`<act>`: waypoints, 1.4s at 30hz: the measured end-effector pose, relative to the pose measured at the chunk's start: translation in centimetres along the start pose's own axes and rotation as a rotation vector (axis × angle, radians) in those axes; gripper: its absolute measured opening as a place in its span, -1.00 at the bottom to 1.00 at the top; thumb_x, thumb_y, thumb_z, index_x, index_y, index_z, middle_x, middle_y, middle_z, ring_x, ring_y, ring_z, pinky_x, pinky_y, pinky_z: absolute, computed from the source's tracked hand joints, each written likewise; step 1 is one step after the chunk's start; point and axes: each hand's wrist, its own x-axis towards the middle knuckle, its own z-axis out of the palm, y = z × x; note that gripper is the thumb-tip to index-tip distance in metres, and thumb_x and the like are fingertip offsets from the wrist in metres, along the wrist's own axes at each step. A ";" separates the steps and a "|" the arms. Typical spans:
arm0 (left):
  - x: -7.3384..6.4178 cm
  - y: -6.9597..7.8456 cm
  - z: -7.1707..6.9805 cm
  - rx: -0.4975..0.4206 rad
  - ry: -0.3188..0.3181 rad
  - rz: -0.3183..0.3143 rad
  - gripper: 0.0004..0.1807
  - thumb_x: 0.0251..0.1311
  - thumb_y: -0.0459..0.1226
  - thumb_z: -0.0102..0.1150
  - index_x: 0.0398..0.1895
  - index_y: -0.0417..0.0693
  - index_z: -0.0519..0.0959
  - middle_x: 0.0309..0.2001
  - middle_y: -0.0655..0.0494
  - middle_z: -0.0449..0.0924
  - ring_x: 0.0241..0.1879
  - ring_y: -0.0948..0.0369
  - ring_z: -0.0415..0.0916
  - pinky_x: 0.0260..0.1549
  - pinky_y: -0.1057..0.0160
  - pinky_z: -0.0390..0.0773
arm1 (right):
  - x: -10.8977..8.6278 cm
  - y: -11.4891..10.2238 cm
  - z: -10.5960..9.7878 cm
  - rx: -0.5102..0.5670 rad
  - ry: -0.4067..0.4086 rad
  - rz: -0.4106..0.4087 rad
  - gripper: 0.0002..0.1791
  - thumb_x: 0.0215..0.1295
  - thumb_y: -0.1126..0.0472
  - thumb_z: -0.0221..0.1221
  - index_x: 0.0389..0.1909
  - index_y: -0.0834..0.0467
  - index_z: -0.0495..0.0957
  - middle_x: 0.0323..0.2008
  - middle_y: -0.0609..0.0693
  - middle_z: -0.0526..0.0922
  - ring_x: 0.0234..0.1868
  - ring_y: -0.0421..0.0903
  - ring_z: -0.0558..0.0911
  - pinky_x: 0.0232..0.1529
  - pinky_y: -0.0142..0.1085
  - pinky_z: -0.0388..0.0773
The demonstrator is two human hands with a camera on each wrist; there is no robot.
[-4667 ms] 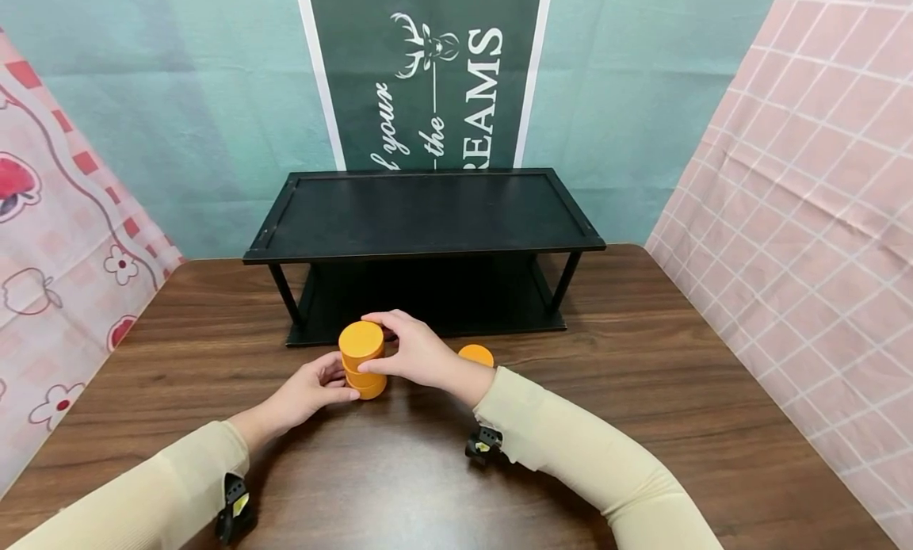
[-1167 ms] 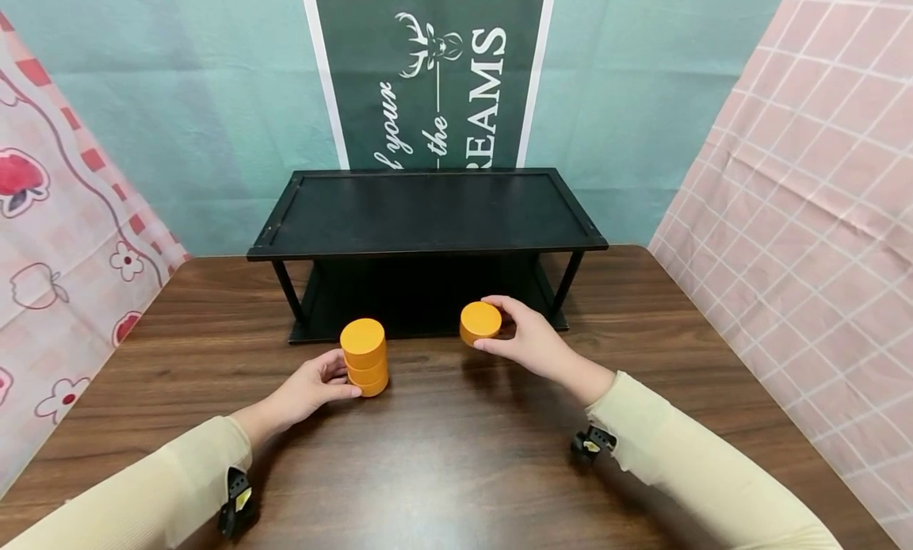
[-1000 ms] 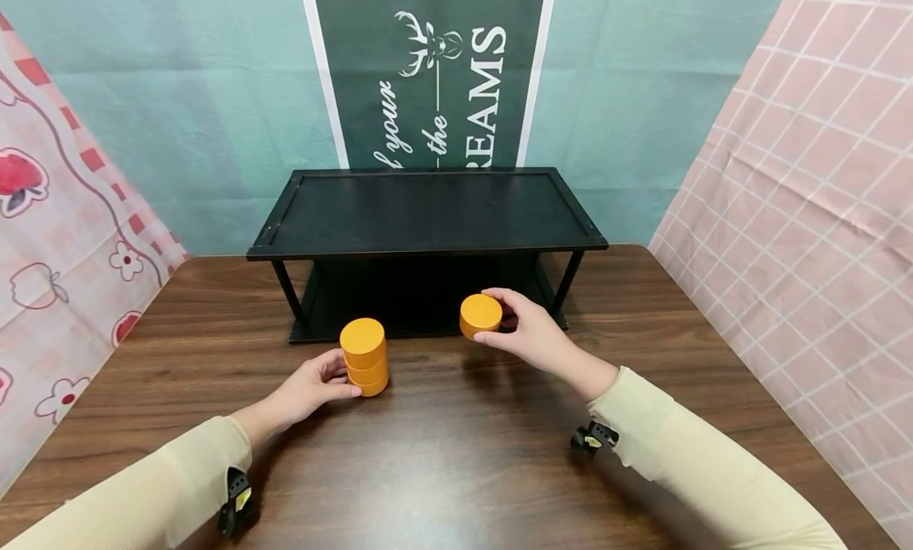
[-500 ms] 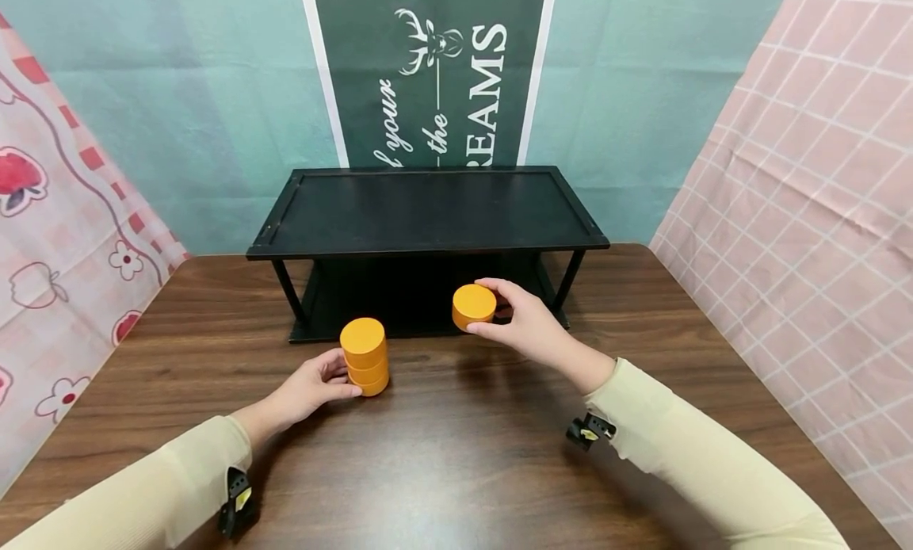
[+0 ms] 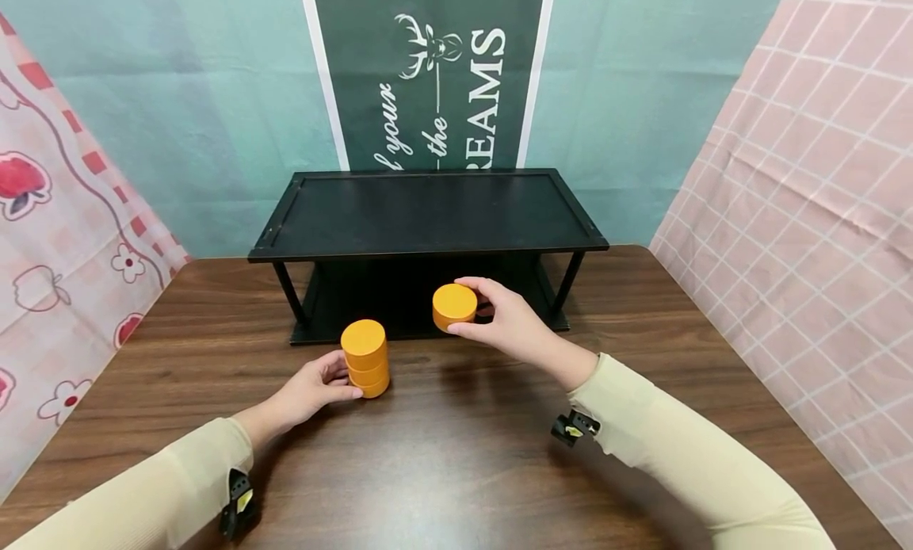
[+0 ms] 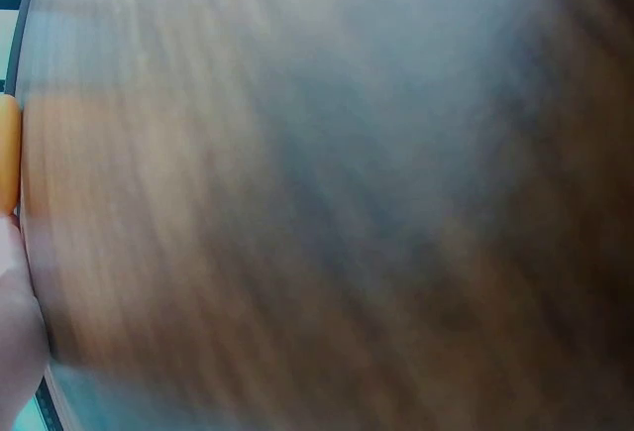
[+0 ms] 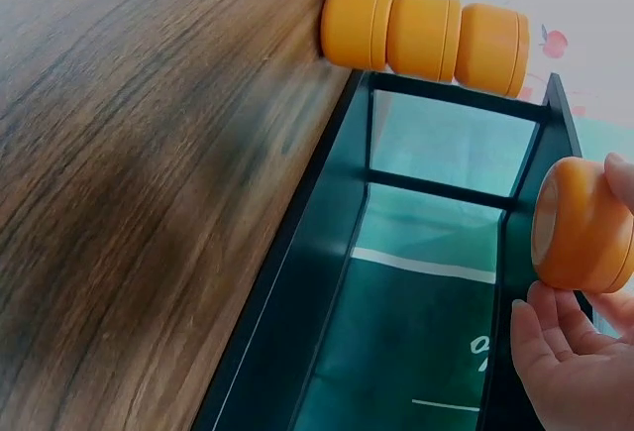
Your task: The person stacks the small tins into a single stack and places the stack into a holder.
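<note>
Three round orange tins (image 5: 365, 358) stand in an upright stack on the table, in front of the black rack. My left hand (image 5: 303, 390) grips the stack low on its left side, thumb in front and fingers behind. Right of the stack and clear of the table, my right hand (image 5: 509, 322) holds another orange tin (image 5: 454, 303) between thumb and fingers, its flat top facing up. In the right wrist view, the held tin (image 7: 582, 228) shows a rounded bottom edge, apart from the stacked tins (image 7: 424, 37). The left wrist view catches only an orange edge (image 6: 9, 154).
A black two-level rack (image 5: 428, 217) stands at the back of the brown wooden table (image 5: 428, 463), close behind both hands. Pink cloths hang at the left (image 5: 64, 257) and right (image 5: 799, 217); a green cloth (image 5: 620, 98) covers the back.
Earlier the right hand held the stack's top tin; it let go and lifted the separate tin at the right. Since then this tin has moved left toward the stack. The left hand stays put.
</note>
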 end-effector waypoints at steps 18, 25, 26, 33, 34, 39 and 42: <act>-0.1 -0.1 -0.2 -0.008 -0.012 0.008 -0.41 0.13 -0.29 0.27 0.17 -0.37 0.29 0.10 -0.22 0.43 0.16 -0.07 0.32 0.15 0.02 0.31 | 1.6 -2.1 1.7 0.029 -0.045 -0.034 -0.31 0.03 0.09 0.38 0.20 0.14 0.36 0.05 -0.06 0.47 -0.05 -0.18 0.48 -0.06 -0.31 0.52; -0.1 -0.1 -0.1 -0.014 -0.019 0.010 -0.40 0.13 -0.29 0.27 0.18 -0.37 0.29 0.11 -0.21 0.42 0.16 -0.05 0.32 0.14 0.09 0.33 | 2.0 -2.9 2.4 0.031 -0.050 -0.047 -0.29 0.02 0.09 0.39 0.21 0.17 0.36 0.07 -0.05 0.47 -0.04 -0.18 0.47 -0.07 -0.36 0.50; -0.1 -0.1 -0.1 -0.014 -0.019 0.010 -0.40 0.13 -0.29 0.26 0.18 -0.36 0.29 0.11 -0.21 0.42 0.16 -0.05 0.32 0.14 0.10 0.34 | 2.1 -3.0 2.5 0.033 -0.051 -0.050 -0.29 0.02 0.09 0.39 0.21 0.17 0.36 0.06 -0.05 0.47 -0.04 -0.19 0.48 -0.07 -0.36 0.50; -0.2 0.0 -0.1 -0.021 -0.011 -0.006 -0.39 0.13 -0.28 0.27 0.19 -0.36 0.29 0.11 -0.20 0.42 0.16 -0.05 0.32 0.14 0.10 0.34 | 2.8 -3.5 3.4 0.048 -0.069 -0.065 -0.30 0.03 0.08 0.39 0.20 0.13 0.36 0.06 -0.09 0.47 -0.05 -0.23 0.47 -0.07 -0.40 0.49; -0.2 0.1 -0.1 -0.021 -0.013 -0.003 -0.39 0.14 -0.28 0.26 0.19 -0.37 0.28 0.11 -0.21 0.42 0.16 -0.06 0.32 0.14 0.09 0.34 | 2.8 -3.6 3.5 0.053 -0.071 -0.069 -0.30 0.02 0.09 0.39 0.21 0.14 0.36 0.06 -0.09 0.47 -0.05 -0.23 0.47 -0.08 -0.40 0.49; -0.1 0.0 -0.1 -0.023 -0.015 0.006 -0.40 0.13 -0.29 0.26 0.19 -0.38 0.29 0.10 -0.22 0.43 0.15 -0.05 0.34 0.14 0.07 0.34 | 3.2 -3.9 4.1 0.067 -0.076 -0.083 -0.30 0.03 0.08 0.38 0.20 0.13 0.37 0.05 -0.10 0.47 -0.05 -0.24 0.47 -0.06 -0.38 0.50; 0.0 -0.1 0.0 -0.022 -0.017 0.002 -0.39 0.12 -0.28 0.27 0.19 -0.36 0.29 0.10 -0.20 0.43 0.14 -0.02 0.35 0.13 0.12 0.36 | 3.4 -4.2 4.5 0.071 -0.090 -0.084 -0.30 0.03 0.07 0.38 0.21 0.12 0.36 0.05 -0.10 0.47 -0.05 -0.24 0.47 -0.05 -0.37 0.50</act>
